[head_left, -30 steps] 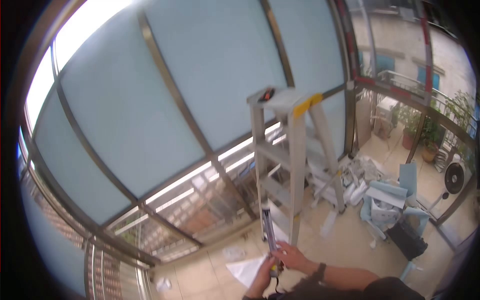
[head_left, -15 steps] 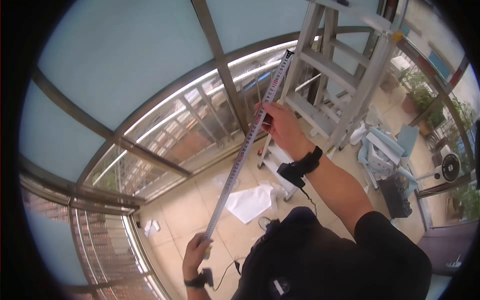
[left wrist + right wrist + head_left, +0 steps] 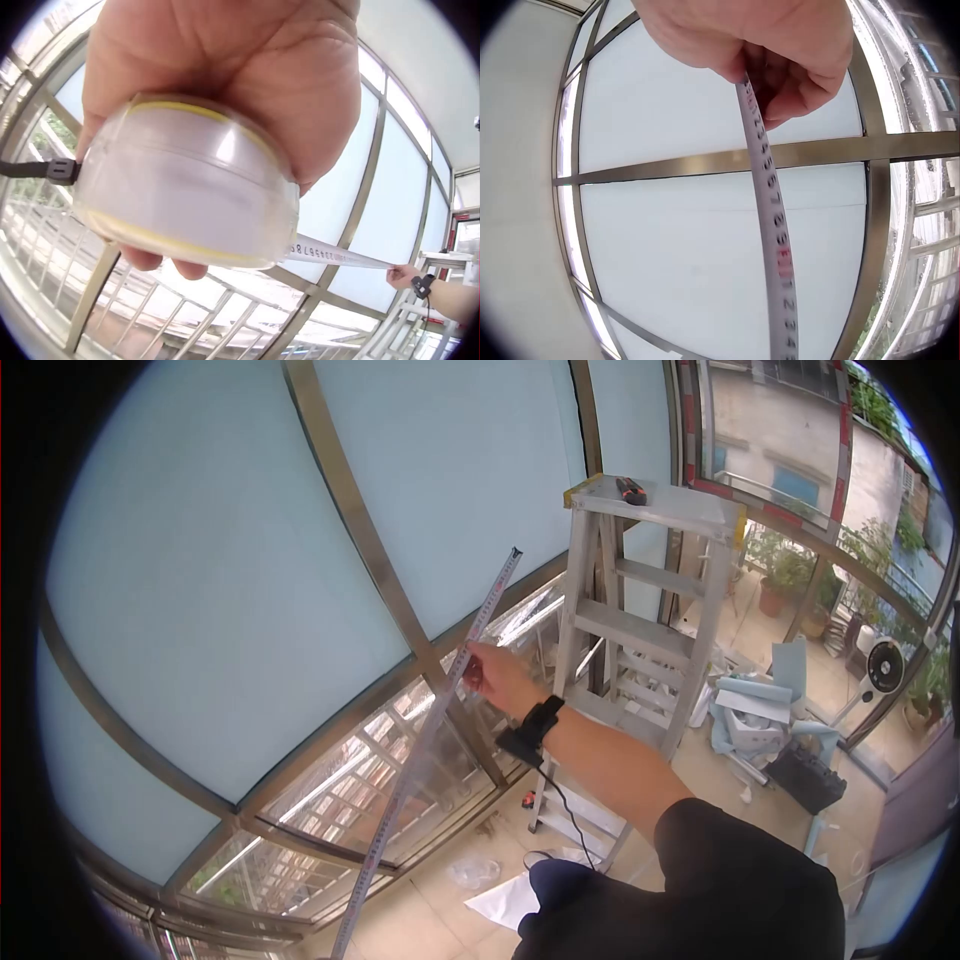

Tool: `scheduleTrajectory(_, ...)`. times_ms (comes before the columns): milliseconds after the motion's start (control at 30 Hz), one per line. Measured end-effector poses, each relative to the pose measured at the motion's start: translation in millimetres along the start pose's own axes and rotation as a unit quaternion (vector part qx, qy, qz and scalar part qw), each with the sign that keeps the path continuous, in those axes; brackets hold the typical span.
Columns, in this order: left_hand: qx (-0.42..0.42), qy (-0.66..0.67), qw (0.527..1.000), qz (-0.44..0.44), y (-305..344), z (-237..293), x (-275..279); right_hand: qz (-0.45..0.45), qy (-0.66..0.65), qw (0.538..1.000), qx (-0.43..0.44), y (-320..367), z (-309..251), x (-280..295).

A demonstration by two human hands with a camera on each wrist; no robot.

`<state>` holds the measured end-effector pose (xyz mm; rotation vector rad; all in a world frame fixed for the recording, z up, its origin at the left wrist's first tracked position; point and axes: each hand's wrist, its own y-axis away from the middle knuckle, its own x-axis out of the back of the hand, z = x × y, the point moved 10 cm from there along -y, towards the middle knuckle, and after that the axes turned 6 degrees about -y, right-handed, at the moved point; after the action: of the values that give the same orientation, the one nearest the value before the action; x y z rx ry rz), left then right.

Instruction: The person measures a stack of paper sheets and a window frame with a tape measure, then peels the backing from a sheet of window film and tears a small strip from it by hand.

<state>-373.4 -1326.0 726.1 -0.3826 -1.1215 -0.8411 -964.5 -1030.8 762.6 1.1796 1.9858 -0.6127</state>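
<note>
My left hand (image 3: 225, 60) grips the rounded case of a tape measure (image 3: 180, 180), clear plastic with yellow edges, in the left wrist view. Two fingertips show beneath the case; this hand lies outside the head view. A long, pale tape blade (image 3: 368, 875) with black and red numbers runs up from the lower edge of the head view. Farther along it, my right hand (image 3: 498, 675) pinches the blade between thumb and fingers. The blade's dark-tipped end sticks out past that hand, overlapping a frosted panel (image 3: 450, 460).
An aluminium stepladder (image 3: 635, 625) stands right of my right arm, a red-and-black tool (image 3: 631, 491) on its top. Metal frames (image 3: 345, 490) hold the panels, with a railing below. On the floor are white sheeting (image 3: 505, 903), a black case (image 3: 805, 775) and a fan (image 3: 885, 665).
My hands were close together at the case, then moved apart with the blade drawn out between them. The view has since tilted up, and my left hand has left the head view.
</note>
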Motion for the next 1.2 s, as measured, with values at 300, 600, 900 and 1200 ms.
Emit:
scheduleTrajectory(300,-0.200,-0.059,0.971,0.120,-211,188,42,-0.012,0.016,0.997,0.076,-116,-17,29)
scheduleTrajectory(600,-0.118,-0.002,0.981,0.156,-366,281,127,0.125,-0.017,0.975,0.181,-253,-152,101)
scheduleTrajectory(900,-0.181,-0.014,0.969,0.170,-403,356,112,0.249,0.010,0.950,0.187,-298,-196,144)
scheduleTrajectory(1200,-0.149,-0.029,0.975,0.165,-419,352,109,0.255,0.019,0.944,0.206,-306,-195,156)
